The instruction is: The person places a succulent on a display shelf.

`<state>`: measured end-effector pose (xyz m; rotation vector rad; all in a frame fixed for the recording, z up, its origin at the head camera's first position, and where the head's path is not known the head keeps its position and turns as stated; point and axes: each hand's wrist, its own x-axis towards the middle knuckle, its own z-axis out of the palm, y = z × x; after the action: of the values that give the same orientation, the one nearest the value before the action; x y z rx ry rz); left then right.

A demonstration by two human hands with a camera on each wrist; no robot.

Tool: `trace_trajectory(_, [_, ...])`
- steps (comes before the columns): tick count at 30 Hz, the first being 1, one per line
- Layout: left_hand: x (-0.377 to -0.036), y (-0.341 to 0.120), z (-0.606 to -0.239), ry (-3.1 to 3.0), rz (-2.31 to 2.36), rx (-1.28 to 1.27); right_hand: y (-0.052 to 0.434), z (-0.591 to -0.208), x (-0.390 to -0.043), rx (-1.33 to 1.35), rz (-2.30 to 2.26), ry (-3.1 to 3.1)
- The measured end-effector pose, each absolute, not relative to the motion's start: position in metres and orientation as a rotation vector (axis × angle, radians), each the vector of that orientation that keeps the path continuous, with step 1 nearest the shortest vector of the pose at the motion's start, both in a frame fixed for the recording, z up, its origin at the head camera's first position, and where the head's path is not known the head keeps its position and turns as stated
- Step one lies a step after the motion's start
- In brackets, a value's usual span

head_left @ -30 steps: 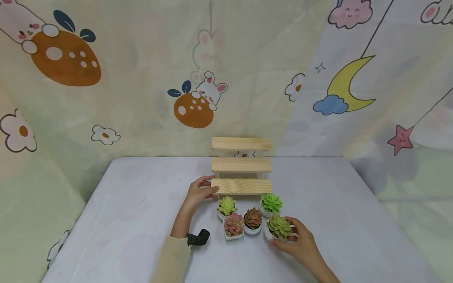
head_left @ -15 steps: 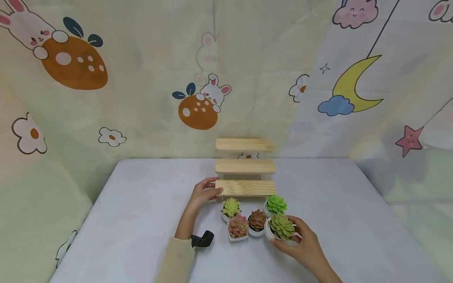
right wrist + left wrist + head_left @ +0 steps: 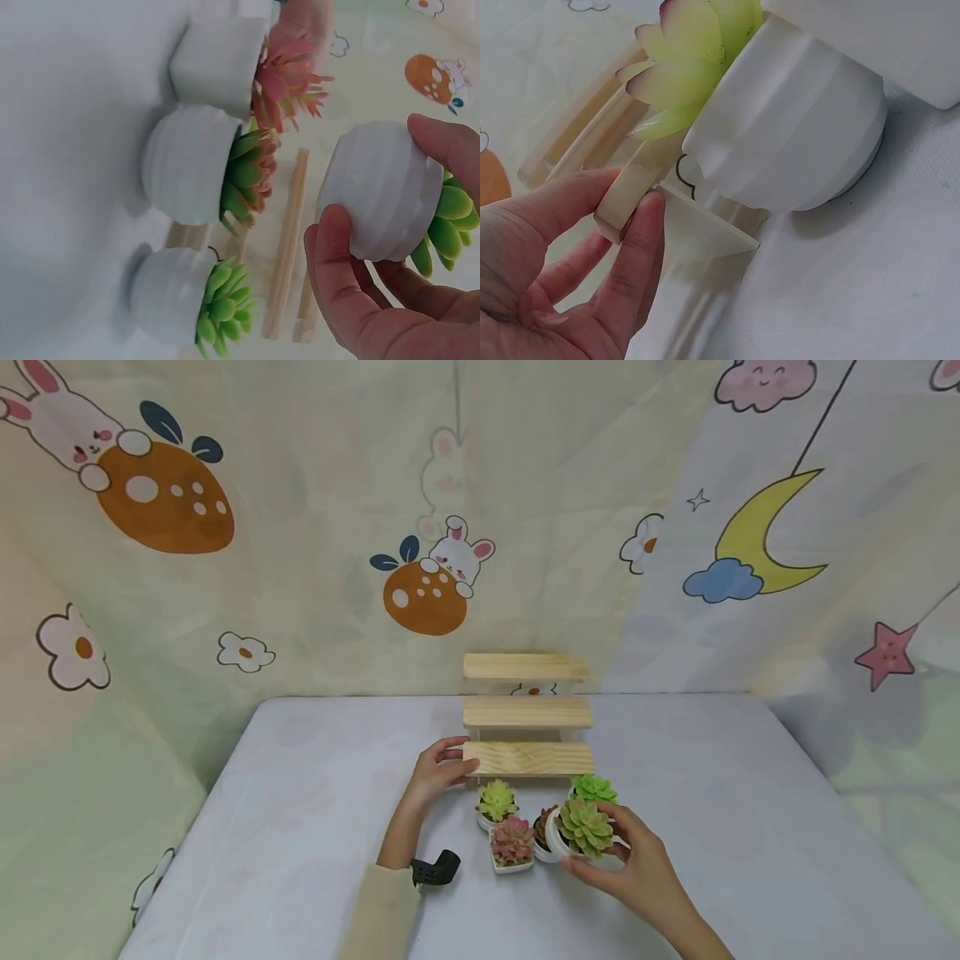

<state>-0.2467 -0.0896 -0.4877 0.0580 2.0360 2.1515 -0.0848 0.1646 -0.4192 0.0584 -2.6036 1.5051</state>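
Pot-lifting step under way, by the look of it. Right hand point(image 3: 637, 868) curled round the white pot of the olive-green succulent point(image 3: 583, 828), thumb and fingers point(image 3: 334, 255) wrapped on its ribbed sides, pot tipped and seemingly just clear of the surface point(image 3: 300, 827). Left hand point(image 3: 435, 772) pinching the left end of the lowest step of the wooden stand point(image 3: 527, 758), thumb on top, fingers point(image 3: 641, 247) beneath, apparently steadying it. Grouped just in front of the stand: yellow-green succulent point(image 3: 497, 800), pink succulent point(image 3: 512, 843), brown succulent point(image 3: 542, 833), bright green succulent point(image 3: 594, 788). Likely next: raising the held pot forward over the neighbours without knocking them, levelling it, setting it on a step. All three steps bare.
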Motion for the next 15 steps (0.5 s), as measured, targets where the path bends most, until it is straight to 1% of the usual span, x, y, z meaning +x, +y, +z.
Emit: trace_trajectory(15, [-0.248,-0.091,-0.490,2.034,2.135,0.039,0.150,-0.411,-0.108,0.204,1.467,-2.570])
